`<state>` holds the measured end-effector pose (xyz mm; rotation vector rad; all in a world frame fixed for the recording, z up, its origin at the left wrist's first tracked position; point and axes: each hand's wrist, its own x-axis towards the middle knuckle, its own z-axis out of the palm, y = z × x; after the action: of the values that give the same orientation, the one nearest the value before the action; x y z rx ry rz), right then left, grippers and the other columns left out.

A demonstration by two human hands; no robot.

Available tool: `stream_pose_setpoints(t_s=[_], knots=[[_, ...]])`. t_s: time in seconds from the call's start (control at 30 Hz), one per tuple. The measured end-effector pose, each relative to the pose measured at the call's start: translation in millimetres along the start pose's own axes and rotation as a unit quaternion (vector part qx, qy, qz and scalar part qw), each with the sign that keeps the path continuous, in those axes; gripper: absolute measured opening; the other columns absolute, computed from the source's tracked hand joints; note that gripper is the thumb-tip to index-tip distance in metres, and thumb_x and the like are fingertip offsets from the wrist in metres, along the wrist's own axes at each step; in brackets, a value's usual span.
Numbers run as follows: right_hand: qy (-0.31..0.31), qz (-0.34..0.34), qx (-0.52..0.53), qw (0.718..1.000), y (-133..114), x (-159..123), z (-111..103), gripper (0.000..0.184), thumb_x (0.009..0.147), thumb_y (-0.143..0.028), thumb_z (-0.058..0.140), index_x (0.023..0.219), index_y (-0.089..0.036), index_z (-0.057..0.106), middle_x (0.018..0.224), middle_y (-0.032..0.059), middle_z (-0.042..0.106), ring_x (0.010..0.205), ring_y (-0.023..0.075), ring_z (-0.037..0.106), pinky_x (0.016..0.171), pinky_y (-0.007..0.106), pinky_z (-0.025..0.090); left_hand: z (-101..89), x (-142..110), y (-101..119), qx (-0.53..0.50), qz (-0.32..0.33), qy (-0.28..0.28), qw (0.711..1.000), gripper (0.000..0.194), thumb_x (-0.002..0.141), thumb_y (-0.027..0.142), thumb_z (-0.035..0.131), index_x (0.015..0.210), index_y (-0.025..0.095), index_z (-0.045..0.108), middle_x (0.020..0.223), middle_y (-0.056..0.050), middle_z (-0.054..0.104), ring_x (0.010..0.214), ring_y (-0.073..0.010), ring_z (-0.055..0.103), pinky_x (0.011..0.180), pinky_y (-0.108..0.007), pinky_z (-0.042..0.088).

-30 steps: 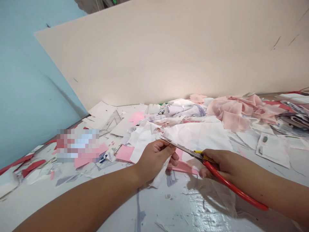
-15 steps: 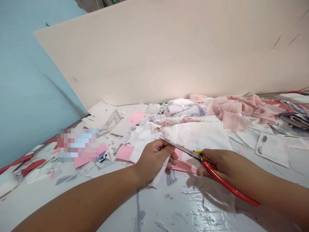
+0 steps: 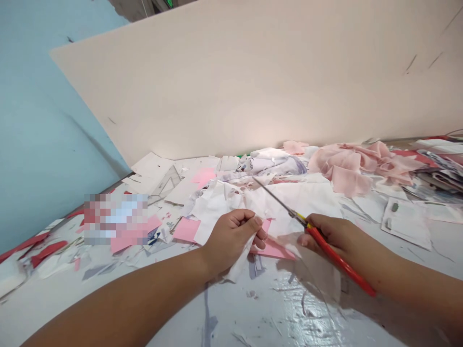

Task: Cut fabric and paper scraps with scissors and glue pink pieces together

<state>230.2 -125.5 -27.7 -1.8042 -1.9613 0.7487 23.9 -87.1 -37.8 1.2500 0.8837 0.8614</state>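
Near the middle, my left hand (image 3: 235, 236) pinches a piece of white fabric (image 3: 240, 265) that hangs down below the fingers. To its right, my right hand (image 3: 336, 241) is closed around the handles of a pair of scissors (image 3: 321, 248) with red and yellow grips. The metal blades point up and left and look closed, apart from the left hand. Beneath and behind the hands lie a larger white cloth (image 3: 300, 200) and a pink scrap (image 3: 277, 249). The lower fingers of my right hand are partly hidden.
Fabric scraps cover the white table (image 3: 173, 308). A crumpled peach cloth (image 3: 350, 164) and a stack of folded pieces (image 3: 443, 176) lie at the right. Red scraps (image 3: 48, 251) lie at the left. Behind stands a cream board (image 3: 253, 77) beside a blue wall (image 3: 47, 130).
The scissors have drawn away from the left hand's fingers, and their tip has swung up and right. My left hand stays in place on the white fabric.
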Motion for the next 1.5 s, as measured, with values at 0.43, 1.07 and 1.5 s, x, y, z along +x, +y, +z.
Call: stream_pose_setpoints(t_s=[0.43, 1.07, 1.5], knots=[[0.038, 0.013, 0.244, 0.969, -46.5, 13.2, 4.6, 0.019, 0.065, -0.03, 0.064, 0.07, -0.021, 0.048, 0.072, -0.001, 0.063, 0.066, 0.0146, 0.059, 0.055, 0.022, 0.044, 5.5, -3.6, 1.7, 0.024, 0.008, -0.037, 0.999, 0.029, 0.07, 0.041, 0.062, 0.066, 0.014, 0.053, 0.055, 0.0, 0.059, 0.045, -0.0085, 0.055, 0.046, -0.022, 0.044], [0.117, -0.023, 0.197, 0.973, -46.7, 27.3, 11.7, 0.012, 0.067, -0.025, 0.056, 0.066, -0.021, 0.045, 0.06, -0.0047, 0.053, 0.051, 0.0101, 0.048, 0.045, 0.021, 0.037, 1.4, 3.7, -1.8, -0.003, -0.009, -0.051, 0.999, 0.031, 0.069, 0.043, 0.063, 0.071, 0.014, 0.052, 0.061, -0.001, 0.06, 0.046, -0.0092, 0.054, 0.042, -0.022, 0.043], [0.153, -0.02, 0.182, 0.971, -33.1, 39.3, -10.6, 0.008, 0.066, -0.023, 0.054, 0.061, -0.019, 0.05, 0.062, -0.0003, 0.06, 0.055, 0.0123, 0.05, 0.049, 0.023, 0.037, 0.2, 3.1, -5.0, -0.004, -0.047, -0.052, 0.998, 0.021, 0.073, 0.035, 0.06, 0.074, 0.014, 0.056, 0.056, -0.002, 0.059, 0.045, -0.0093, 0.05, 0.044, -0.025, 0.045]])
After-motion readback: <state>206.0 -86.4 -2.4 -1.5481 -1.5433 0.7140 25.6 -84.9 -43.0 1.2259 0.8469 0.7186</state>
